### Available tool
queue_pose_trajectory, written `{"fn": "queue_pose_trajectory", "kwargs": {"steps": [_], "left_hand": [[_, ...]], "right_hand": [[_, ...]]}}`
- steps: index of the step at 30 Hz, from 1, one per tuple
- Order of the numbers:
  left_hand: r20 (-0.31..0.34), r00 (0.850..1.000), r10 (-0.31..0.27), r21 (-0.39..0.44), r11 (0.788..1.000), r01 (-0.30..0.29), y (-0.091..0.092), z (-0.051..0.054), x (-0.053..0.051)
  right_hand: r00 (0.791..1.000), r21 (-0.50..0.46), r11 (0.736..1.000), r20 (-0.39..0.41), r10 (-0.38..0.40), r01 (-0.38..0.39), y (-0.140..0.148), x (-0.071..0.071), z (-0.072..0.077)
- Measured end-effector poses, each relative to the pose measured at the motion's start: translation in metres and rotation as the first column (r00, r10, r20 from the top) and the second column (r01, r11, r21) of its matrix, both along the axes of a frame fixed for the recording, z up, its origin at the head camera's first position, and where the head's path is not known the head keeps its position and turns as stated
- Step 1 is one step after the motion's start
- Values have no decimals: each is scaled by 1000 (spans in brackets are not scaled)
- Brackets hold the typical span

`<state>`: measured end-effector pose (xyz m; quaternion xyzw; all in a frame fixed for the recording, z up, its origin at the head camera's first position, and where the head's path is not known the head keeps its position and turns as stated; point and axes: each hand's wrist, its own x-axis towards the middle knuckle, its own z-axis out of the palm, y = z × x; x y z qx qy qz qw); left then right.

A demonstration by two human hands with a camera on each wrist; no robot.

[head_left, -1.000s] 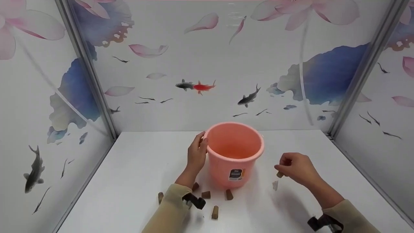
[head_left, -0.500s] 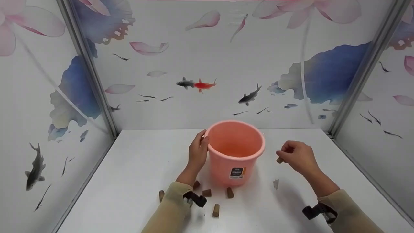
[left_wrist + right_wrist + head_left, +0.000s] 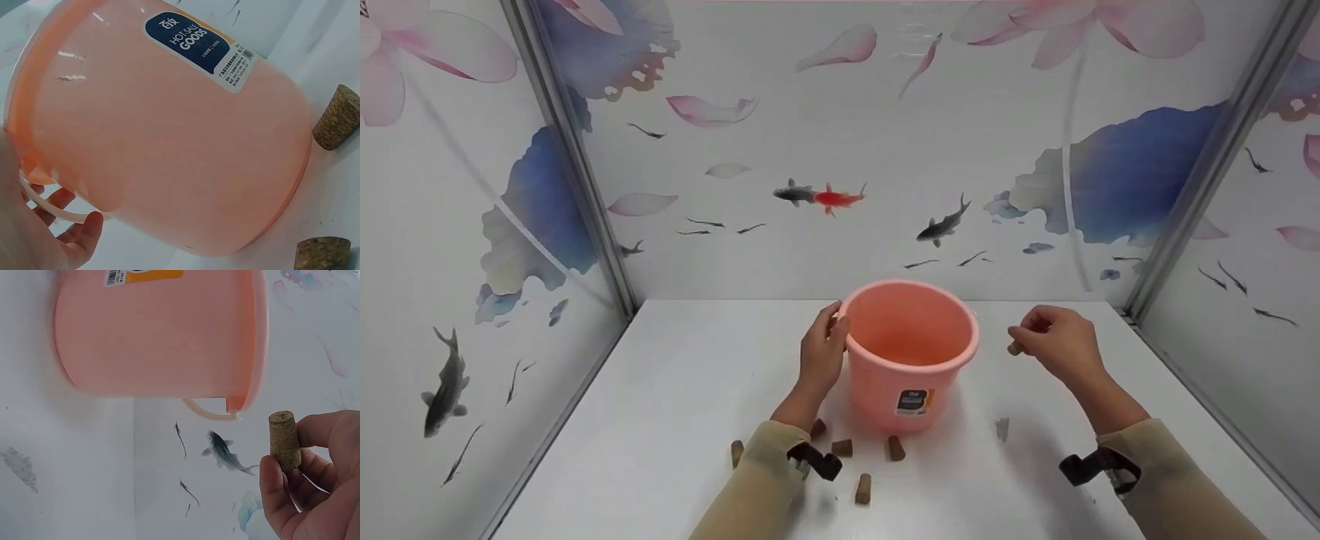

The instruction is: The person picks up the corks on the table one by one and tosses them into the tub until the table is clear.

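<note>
A pink plastic bucket (image 3: 911, 386) stands upright on the white table, its front label facing me. At its left side my left hand (image 3: 821, 356) grips it near the rim. Up close in the left wrist view, the fingers curl about the pale bucket handle (image 3: 53, 209). To the right of the bucket, apart from it, my right hand (image 3: 1057, 341) is raised and pinches a cork stopper (image 3: 284, 440) between thumb and fingers. In the head view only a bit of that cork shows below the fingertips.
Several more corks lie in front of the bucket, among them one cork (image 3: 863, 489) nearest me and another cork (image 3: 895, 448) by the base. A grey mark (image 3: 1002, 429) is on the table at right. Patterned panels (image 3: 720, 262) enclose the back and sides.
My right hand has risen and moved farther back with the cork, to about the height of the bucket's rim. My left hand and the bucket stay in place.
</note>
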<state>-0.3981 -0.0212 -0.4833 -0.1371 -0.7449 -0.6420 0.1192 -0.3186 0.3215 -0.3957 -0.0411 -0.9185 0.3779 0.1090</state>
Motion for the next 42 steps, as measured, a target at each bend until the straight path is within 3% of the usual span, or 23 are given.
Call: {"fn": "queue_pose_trajectory", "kwargs": {"steps": [9,20,30,42], "left_hand": [[-3,1000,10,5,1000,-10,-2,-6,-7],[-15,1000,3,26,1000,-2,-4,-4,-5],[-23,1000,-22,41,999,22,0,-3,-3],[-15,1000,-3,27,1000,3,-2,-2,-6]], "right_hand": [[998,-30,999,-41,41,-42,-23,-8,14],[993,-32,997,-104,64,-68,-51,-33,23],[988,-47,992,-106,108,-114,-76,-54,22],[974,-39,981,-130,184,-191,-99,-79,22]]}}
